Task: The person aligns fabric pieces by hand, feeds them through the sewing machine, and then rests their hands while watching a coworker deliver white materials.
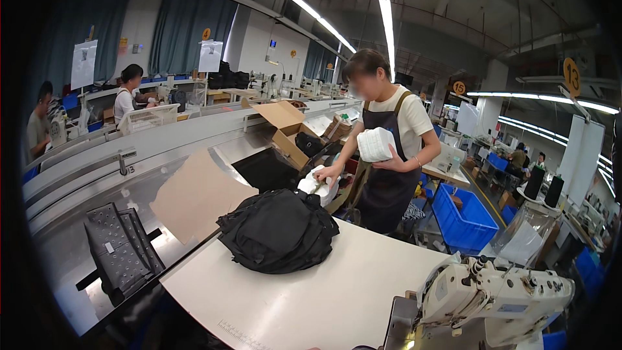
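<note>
Cloth and cardboard all along the line, starting far left: stiff black perforated panels (120, 249) lie stacked and slightly fanned on the dull steel conveyor trough (78, 175), matte and dotted with holes. Next along, a flat brown cardboard sheet (194, 194) rests in the trough, its lower corner tucked behind the far left edge of the pale, smooth bench (311, 298). On that same far left corner of the bench sits the black fabric heap (278, 230), soft, crumpled and domed, folds spilling over the edge. Behind it, an open cardboard box (285, 126) stands with its flaps up. Now the co-worker (389, 155) in a dark apron, standing just past the bench's far edge: one hand (327, 174) reaches down, arm stretched, fingers laid on a white bundle (317, 186) just beside the heap; the other hand (391, 165), elbow bent, cradles a white ribbed stack (376, 144) against the chest. Further right, a blue plastic crate (463, 217) sits on the floor. At the bench's near right corner, the cream sewing machine (492, 298), hard and glossy, fills the foreground, a clear plastic bag (521, 236) behind it. The wearer's own hands are out of the picture, so whether they are open or closed cannot be told.
</note>
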`<control>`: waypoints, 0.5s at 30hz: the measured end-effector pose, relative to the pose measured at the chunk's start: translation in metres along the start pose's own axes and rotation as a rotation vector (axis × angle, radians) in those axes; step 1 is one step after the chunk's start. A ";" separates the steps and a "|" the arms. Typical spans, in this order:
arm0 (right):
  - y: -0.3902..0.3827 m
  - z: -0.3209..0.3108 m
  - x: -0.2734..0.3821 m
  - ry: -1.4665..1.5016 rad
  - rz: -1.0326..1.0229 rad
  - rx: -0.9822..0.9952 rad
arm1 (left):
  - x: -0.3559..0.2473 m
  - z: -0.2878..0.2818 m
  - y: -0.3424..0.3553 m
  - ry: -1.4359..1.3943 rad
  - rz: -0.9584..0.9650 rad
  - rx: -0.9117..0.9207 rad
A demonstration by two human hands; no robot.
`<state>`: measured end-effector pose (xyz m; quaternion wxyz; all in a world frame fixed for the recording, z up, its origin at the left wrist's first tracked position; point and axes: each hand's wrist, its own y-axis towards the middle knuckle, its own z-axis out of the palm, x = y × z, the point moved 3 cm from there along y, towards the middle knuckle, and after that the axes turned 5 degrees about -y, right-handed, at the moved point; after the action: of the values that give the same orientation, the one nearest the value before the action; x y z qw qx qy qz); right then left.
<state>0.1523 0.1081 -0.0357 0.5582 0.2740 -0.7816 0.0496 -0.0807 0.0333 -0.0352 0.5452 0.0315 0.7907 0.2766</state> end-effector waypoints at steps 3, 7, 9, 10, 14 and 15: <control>-0.001 0.000 -0.006 -0.014 -0.006 0.006 | 0.001 -0.001 -0.001 -0.015 0.023 0.009; -0.005 -0.002 -0.008 -0.092 -0.042 0.022 | -0.001 0.001 -0.001 0.011 0.033 0.034; -0.005 -0.003 -0.002 -0.122 -0.039 0.032 | 0.000 0.002 -0.002 0.004 0.022 0.032; -0.004 -0.001 -0.001 -0.155 -0.042 0.043 | 0.001 0.001 -0.002 -0.003 0.013 0.024; -0.003 0.000 -0.005 -0.136 -0.067 0.058 | -0.001 0.002 -0.003 -0.024 -0.016 -0.003; -0.005 0.001 -0.005 -0.096 -0.049 0.059 | -0.001 0.001 -0.004 -0.001 -0.005 -0.002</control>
<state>0.1550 0.1052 -0.0420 0.5128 0.3116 -0.7987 0.0455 -0.0780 0.0300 -0.0363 0.5463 0.0290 0.7903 0.2759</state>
